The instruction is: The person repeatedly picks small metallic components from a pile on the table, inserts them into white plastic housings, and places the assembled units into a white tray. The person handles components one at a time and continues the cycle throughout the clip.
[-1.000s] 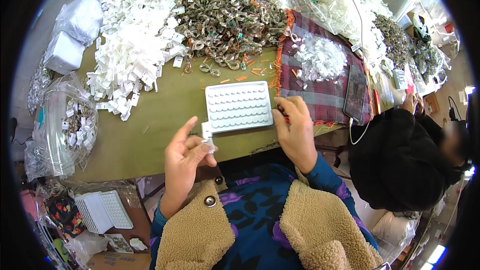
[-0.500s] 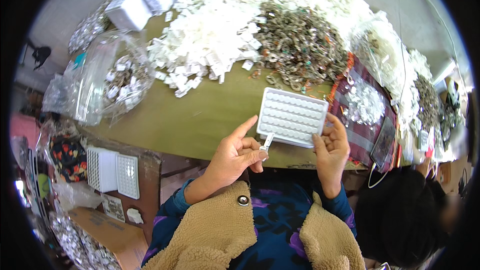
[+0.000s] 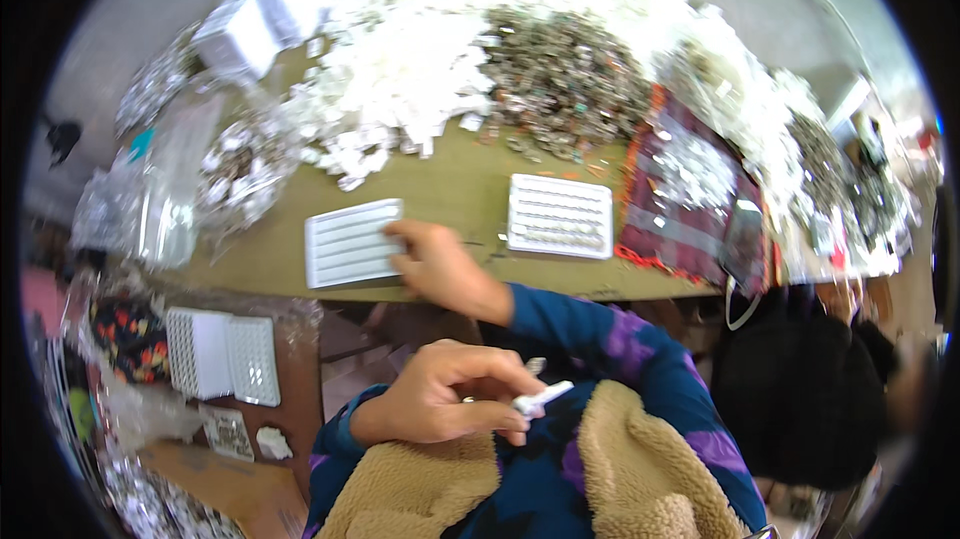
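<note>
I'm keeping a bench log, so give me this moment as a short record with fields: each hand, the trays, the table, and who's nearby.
Left hand: small white piece held between thumb and fingers
Right hand: fingers at right edge of ridged white tray; grip unclear
Second white tray: lies apart, to the right
Green table: white pile beside brownish pile
Plaid cloth: clear bits on it
Nearby: another person, far right, dark clothing
</note>
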`<state>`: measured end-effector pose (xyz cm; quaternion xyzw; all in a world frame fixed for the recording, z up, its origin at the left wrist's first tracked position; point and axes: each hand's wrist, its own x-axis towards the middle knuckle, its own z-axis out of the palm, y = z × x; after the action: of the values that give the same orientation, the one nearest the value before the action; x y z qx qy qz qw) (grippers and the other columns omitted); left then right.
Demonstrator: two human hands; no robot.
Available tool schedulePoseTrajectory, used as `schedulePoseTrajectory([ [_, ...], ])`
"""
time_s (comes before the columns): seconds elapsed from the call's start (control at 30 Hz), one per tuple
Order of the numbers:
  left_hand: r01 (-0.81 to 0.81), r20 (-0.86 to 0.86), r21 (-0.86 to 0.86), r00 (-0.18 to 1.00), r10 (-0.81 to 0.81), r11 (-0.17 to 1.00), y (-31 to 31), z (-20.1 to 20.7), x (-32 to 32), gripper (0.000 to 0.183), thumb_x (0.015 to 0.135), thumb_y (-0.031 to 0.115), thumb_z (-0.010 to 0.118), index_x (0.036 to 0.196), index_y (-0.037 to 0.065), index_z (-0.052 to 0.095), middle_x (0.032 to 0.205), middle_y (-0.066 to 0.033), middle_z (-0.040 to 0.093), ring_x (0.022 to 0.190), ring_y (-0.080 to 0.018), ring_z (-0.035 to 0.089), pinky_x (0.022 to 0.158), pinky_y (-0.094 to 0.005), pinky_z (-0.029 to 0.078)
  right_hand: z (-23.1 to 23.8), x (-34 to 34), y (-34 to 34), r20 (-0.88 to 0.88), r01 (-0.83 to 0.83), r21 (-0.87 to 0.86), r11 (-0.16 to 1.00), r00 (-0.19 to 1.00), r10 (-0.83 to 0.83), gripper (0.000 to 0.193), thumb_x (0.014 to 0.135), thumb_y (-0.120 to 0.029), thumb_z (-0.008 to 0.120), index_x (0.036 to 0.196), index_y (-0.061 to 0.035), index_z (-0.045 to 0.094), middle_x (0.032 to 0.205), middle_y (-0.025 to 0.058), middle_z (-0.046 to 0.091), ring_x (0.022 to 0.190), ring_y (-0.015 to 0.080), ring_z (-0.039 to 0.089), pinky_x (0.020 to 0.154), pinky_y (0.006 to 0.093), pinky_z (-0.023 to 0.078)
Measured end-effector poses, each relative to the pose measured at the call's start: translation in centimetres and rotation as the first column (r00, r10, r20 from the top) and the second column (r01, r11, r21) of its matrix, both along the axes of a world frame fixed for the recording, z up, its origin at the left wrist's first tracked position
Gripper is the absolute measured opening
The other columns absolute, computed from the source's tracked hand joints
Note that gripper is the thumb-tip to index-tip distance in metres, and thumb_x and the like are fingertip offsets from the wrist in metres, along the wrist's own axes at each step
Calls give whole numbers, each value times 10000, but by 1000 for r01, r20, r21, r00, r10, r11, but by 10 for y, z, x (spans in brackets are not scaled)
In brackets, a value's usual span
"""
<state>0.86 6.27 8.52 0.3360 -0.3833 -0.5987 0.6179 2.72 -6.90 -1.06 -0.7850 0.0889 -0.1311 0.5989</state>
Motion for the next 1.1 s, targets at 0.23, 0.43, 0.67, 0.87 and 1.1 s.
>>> schedulePoseTrajectory([
  [0.23,-103,-98,147,988,118,984,-3,-13,-3,220,829,-32,716,1019,-102,627,938,-227,689,733,-266,722,636,-333,589,-10,-30,-5,339,88,-188,978,940,-19,239,845,-46,677,1074,12,638,934,178,627,840,387,631,751,420,531],
  [0.43,-205,-196,353,938,286,913,-46,-50,4,191,905,93,684,1007,-29,579,904,-210,686,665,-189,687,574,-282,580,6,-156,-89,244,396,-454,798,917,-316,93,809,0,725,880,-12,665,894,119,642,739,253,650,647,327,533],
  [0.67,-85,-365,399,899,243,913,-100,-80,-5,194,943,77,639,1105,-13,583,964,-195,689,748,-166,698,658,-277,609,3,-173,-134,288,527,-543,654,848,-444,232,795,56,702,1022,6,694,896,117,597,718,262,640,604,345,518],
  [0.87,-85,-366,427,894,258,900,-106,-85,-4,187,945,76,641,1104,-10,594,964,-187,696,745,-163,689,663,-283,607,-4,-176,-137,267,465,-516,719,885,-381,224,779,44,721,991,32,648,907,127,569,734,283,626,625,356,527],
  [1.1,-94,-381,440,881,281,893,-109,-92,-3,204,957,99,622,1126,-8,580,959,-215,680,699,-159,681,602,-272,604,4,-174,-152,229,485,-471,737,874,-429,219,814,60,690,1027,27,655,959,148,602,804,303,637,687,348,534],
])
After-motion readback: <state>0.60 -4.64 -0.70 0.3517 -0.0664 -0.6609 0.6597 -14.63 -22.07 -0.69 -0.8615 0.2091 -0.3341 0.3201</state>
